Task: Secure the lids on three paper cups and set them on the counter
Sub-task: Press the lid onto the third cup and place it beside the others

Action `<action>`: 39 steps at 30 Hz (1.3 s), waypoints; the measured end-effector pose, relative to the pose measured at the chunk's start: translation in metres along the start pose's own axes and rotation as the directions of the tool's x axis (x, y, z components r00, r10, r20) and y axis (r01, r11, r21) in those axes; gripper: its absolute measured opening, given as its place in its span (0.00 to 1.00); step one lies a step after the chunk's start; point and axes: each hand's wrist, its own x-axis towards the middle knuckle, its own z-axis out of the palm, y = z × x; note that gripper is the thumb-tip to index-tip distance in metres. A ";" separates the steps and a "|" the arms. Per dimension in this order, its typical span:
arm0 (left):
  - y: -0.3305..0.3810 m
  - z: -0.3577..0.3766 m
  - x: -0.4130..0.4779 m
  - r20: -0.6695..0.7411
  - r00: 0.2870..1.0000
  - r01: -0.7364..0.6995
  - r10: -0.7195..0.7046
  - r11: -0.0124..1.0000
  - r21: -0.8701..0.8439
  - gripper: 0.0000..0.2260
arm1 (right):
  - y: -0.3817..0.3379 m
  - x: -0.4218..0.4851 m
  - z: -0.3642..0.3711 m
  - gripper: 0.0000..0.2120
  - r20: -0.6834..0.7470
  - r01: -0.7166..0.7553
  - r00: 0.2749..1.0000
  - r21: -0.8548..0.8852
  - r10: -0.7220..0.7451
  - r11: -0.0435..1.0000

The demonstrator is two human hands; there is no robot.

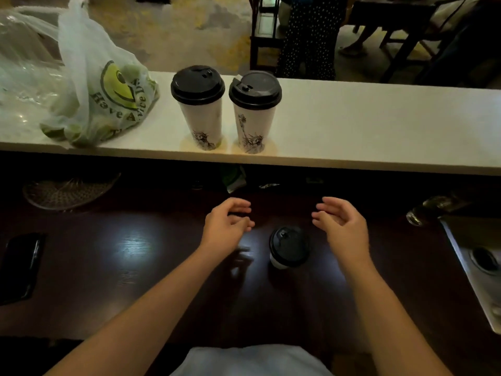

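Two white paper cups with black lids stand side by side on the raised white counter (352, 126): the left cup (202, 115) and the right cup (253, 120). A third paper cup (288, 246) with a black lid stands on the dark lower table, seen from above. My left hand (226, 226) hovers to the left of this cup, and my right hand (343, 226) hovers to its right. Both hands are empty with curled, spread fingers, and neither touches the cup.
A plastic bag (103, 90) with a smiley print and green fruit lies on the counter's left. A black phone (20, 264) and a woven dish (67, 189) rest on the dark table at left. A glass (431, 208) and a grey tray (477, 270) are at right.
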 end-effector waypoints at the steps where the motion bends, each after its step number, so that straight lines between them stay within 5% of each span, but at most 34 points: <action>1: -0.007 0.003 -0.003 0.033 0.999 0.014 -0.015 0.999 0.035 0.20 | 0.010 -0.005 -0.008 0.16 -0.005 -0.044 0.999 -0.028 0.044 0.999; 8: -0.037 0.019 -0.022 0.051 0.990 0.122 -0.130 0.982 0.141 0.23 | 0.066 -0.012 -0.013 0.31 0.137 -0.172 0.968 -0.256 0.212 0.951; 13: -0.044 0.045 -0.039 0.271 0.944 0.145 -0.191 0.973 0.179 0.31 | 0.095 -0.020 -0.014 0.48 0.211 -0.204 0.925 -0.424 0.316 0.882; 18: -0.033 0.049 -0.040 0.341 0.928 0.116 -0.150 0.986 0.120 0.31 | 0.096 -0.029 0.009 0.43 0.321 -0.168 0.902 -0.355 0.289 0.919; 25: -0.025 -0.003 -0.045 0.420 0.870 0.325 -0.258 0.941 -0.095 0.22 | 0.070 -0.034 0.036 0.42 0.495 -0.050 0.848 -0.282 0.190 0.958; 28: -0.016 -0.033 -0.045 0.357 0.916 0.217 -0.182 0.974 -0.060 0.28 | 0.053 -0.033 0.051 0.38 0.606 -0.004 0.770 -0.309 0.200 0.951; 32: -0.001 -0.060 -0.046 0.316 0.948 -0.014 -0.050 0.980 0.199 0.34 | 0.029 -0.032 0.072 0.37 0.739 0.024 0.633 -0.317 0.231 0.948; 35: 0.011 -0.073 -0.046 0.347 0.935 -0.240 0.075 0.854 0.462 0.31 | 0.009 -0.030 0.080 0.33 0.826 0.045 0.506 -0.313 0.248 0.949; 39: 0.032 -0.083 -0.048 0.405 0.901 -0.389 0.157 0.704 0.593 0.24 | -0.009 -0.027 0.080 0.24 0.874 -0.050 0.296 -0.390 0.386 0.920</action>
